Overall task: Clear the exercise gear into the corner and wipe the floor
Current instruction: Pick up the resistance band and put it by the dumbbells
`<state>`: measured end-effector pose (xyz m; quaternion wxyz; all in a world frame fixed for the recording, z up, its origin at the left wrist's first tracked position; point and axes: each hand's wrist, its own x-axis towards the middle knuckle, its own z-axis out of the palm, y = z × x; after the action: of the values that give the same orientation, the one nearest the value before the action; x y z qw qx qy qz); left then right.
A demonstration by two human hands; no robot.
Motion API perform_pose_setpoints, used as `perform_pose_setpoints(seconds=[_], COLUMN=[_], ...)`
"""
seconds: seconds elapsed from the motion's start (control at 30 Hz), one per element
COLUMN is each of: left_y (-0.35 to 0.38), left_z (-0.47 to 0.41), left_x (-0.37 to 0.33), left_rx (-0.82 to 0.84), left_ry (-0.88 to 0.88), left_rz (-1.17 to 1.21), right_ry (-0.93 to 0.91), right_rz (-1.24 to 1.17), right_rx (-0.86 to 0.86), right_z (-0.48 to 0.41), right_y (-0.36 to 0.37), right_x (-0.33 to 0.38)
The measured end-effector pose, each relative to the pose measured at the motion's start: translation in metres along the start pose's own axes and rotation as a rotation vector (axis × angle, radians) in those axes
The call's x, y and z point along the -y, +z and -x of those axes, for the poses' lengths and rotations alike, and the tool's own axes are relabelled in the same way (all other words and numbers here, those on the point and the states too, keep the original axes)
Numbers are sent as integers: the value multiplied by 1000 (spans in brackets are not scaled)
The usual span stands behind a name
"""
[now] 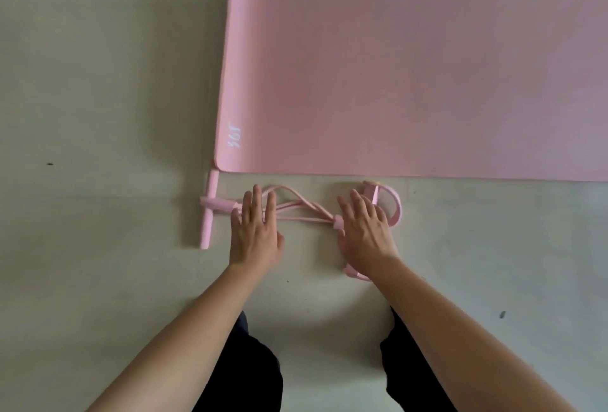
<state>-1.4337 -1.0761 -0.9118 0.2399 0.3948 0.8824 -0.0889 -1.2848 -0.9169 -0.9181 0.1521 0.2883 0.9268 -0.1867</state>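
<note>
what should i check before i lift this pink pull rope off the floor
1. Left hand grip: flat over the tubes, nothing gripped: not ok.
2. Right hand grip: flat by the foot straps, nothing gripped: not ok.
3. Tubes clear of the yoga mat: they lie beside its near edge, apart: ok.
4. Handle bar free of the mat corner: its far end sits right at the corner: cannot tell.
5. Corner to put it in: out of view: cannot tell.

Both hands flat — left hand (pixel 255 234), right hand (pixel 365 230) — over pink resistance band (pixel 296 206)
</note>
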Motion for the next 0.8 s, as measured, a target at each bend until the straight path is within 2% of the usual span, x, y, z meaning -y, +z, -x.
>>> perform_pose_setpoints(seconds=[0.2, 0.3, 0.4, 0.57, 0.7, 0.8], left_y=[120, 151, 163, 134, 73, 11], left_z=[-73, -100, -108, -66, -15, 24], left_x=[15, 28, 38, 41, 23, 4], left_rx=[71, 132, 44, -45, -56, -83], left_ry=[-71, -159, -192, -22, -83, -139], left_rz=[-59, -101, -102, -73, 88, 220], right_ry=[66, 129, 88, 31, 32, 10], right_rz=[36, 54, 144, 214, 62, -36], right_rx=[56, 37, 33, 1, 56, -10], right_z=[-34, -45, -48, -32, 5, 37], right_y=[135, 166, 177, 137, 63, -1], right_x=[-11, -15, -18, -18, -12, -6])
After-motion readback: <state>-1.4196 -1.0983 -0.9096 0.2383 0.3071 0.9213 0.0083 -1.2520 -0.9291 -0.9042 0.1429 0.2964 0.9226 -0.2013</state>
